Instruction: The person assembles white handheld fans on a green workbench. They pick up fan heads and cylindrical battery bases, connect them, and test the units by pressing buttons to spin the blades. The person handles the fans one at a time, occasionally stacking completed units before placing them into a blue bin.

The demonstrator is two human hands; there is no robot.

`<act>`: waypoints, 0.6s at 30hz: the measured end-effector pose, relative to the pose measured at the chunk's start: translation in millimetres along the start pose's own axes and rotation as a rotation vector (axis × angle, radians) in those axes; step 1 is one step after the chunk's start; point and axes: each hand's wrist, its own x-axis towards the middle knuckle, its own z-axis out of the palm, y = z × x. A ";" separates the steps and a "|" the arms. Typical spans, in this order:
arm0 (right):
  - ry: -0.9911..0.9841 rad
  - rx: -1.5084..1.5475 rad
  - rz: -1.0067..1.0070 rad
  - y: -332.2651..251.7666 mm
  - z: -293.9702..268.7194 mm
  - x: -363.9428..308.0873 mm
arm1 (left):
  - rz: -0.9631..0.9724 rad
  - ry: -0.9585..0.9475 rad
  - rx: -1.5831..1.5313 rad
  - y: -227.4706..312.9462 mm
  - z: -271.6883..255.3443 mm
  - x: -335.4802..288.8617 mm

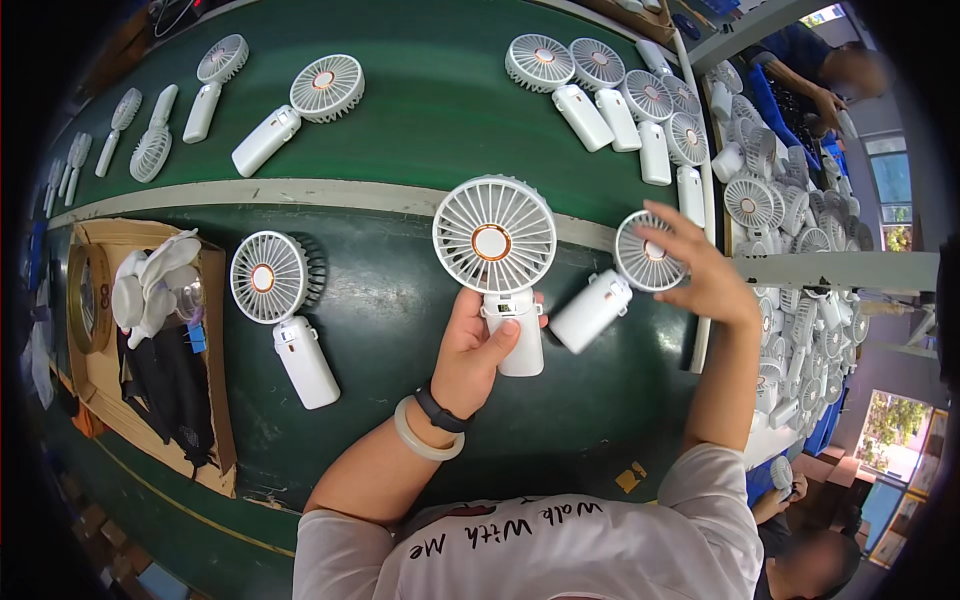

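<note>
White handheld fan (497, 262) is up over the green workbench (560, 440), left hand (470, 350) clamped on its handle. Right hand (708, 278) has fingers apart by a second fan (596, 308), contact unclear. Dark lettering on the shirt (540, 565).

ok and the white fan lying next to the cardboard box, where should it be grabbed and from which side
Probably best by the handle of that fan, from the person's side: the handle is straight, narrower than the round cage, and slants toward the person, while the cage lies farther off. The left hand, nearest it, holds another fan, so might need freeing first.
</note>
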 end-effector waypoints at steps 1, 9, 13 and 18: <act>0.068 -0.030 0.028 -1.9 6.9 -8.8 | -0.006 -0.009 0.008 0.3 -2.3 1.8; 0.514 -0.039 0.105 -44.8 79.5 -70.5 | -0.008 0.015 -0.023 1.2 4.6 -2.2; 0.351 -0.131 0.164 -69.3 102.7 -77.8 | -0.030 0.016 -0.037 1.5 6.2 -2.1; 0.622 -0.090 0.368 -52.3 116.3 -84.1 | 0.010 0.008 -0.002 0.3 5.6 -3.0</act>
